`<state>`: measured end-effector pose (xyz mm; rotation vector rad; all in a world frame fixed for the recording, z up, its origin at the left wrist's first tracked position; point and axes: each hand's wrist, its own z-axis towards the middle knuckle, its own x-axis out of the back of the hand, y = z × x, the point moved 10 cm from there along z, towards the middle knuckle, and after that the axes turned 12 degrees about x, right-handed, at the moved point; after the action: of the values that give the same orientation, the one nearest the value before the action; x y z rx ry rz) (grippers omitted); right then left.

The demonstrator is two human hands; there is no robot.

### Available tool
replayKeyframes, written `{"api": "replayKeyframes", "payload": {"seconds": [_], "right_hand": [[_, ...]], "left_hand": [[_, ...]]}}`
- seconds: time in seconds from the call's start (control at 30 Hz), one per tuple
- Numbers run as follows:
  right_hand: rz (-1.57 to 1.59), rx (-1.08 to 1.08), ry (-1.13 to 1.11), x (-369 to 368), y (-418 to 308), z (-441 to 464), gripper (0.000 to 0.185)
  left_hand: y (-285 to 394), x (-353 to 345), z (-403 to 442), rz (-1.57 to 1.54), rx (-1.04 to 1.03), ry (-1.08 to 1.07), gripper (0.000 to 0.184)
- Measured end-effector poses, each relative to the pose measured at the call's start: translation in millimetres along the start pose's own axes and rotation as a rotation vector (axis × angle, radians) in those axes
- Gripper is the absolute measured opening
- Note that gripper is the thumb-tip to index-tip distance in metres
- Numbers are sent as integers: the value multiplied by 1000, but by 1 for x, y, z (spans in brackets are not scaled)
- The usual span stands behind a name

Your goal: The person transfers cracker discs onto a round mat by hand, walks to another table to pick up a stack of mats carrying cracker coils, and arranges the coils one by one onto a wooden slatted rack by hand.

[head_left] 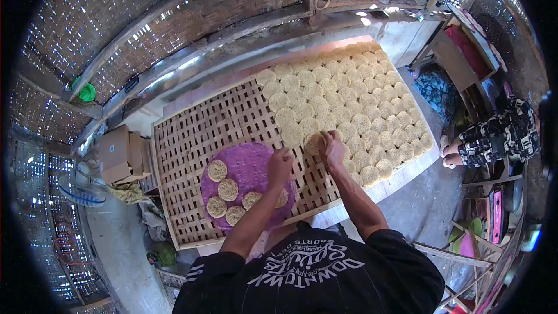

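Note:
A large woven bamboo rack [215,111] lies in front of me, its right part covered by rows of round, pale, flat cakes [349,96]. On the rack's left part sits a round purple mat [247,166] bearing several similar cakes [228,189]. My right hand [333,154] is closed on a darker round cake [315,143] at the near left edge of the rows. Over the right edge of the purple mat, my left hand [280,166] is curled with its fingers together; whether it holds anything is hidden.
Cardboard boxes [121,154] and a fan [81,191] stand at the left. Another person [499,136] in patterned clothing is at the far right, near wooden furniture [459,61]. A woven wall [232,6] rises behind the rack.

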<state>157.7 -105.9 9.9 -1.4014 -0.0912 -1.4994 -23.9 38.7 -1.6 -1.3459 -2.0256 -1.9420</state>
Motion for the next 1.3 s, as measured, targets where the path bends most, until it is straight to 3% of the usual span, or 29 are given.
{"api": "replayKeyframes", "payload": {"seconds": [0.1, 0.2, 0.27, 0.3, 0.4, 0.43, 0.53, 0.63, 0.77, 0.87, 0.93, 1.07, 1.17, 1.27, 1.3], "right_hand": [[27, 16, 113, 27, -33, -10, 26], [182, 120, -44, -3, -67, -43, 26], [234, 304, -261, -33, -110, -77, 30], [203, 292, -437, -54, -123, -99, 36], [130, 554, -394, -61, -162, -129, 46], [83, 535, -435, -63, -166, -133, 54], [-60, 570, -371, -74, -165, -140, 51], [-101, 450, -489, -94, -152, -140, 47], [33, 412, -437, -85, -149, -141, 43], [162, 325, -449, -73, -144, -142, 33], [273, 179, -557, -55, -148, -140, 26], [369, 292, -272, -11, -158, -138, 20], [393, 373, -174, 12, -167, -137, 19], [407, 401, -118, 31, -170, -132, 21], [406, 417, -103, 35, -167, -131, 24]], "left_hand": [[-29, 59, -39, 165, -74, 92, 30], [-45, 87, -79, 432, -230, 128, 34], [-56, 86, -97, 447, -286, 46, 36], [-55, 85, -105, 475, -299, 30, 37], [-48, 77, -124, 526, -316, 4, 41], [-51, 74, -123, 520, -307, 10, 42], [-59, 71, -122, 488, -308, 7, 46], [-65, 63, -119, 504, -308, 4, 46], [-63, 69, -121, 405, -292, 25, 48], [-53, 89, -126, 262, -306, 150, 33], [-72, 92, -121, 120, -13, 48, 31], [-95, 71, -129, -216, 590, -252, 48], [-128, 19, -97, -309, 458, -376, 36], [-92, 15, -97, -728, 520, -360, 32], [-86, 14, -89, -728, 466, -349, 32]]}}
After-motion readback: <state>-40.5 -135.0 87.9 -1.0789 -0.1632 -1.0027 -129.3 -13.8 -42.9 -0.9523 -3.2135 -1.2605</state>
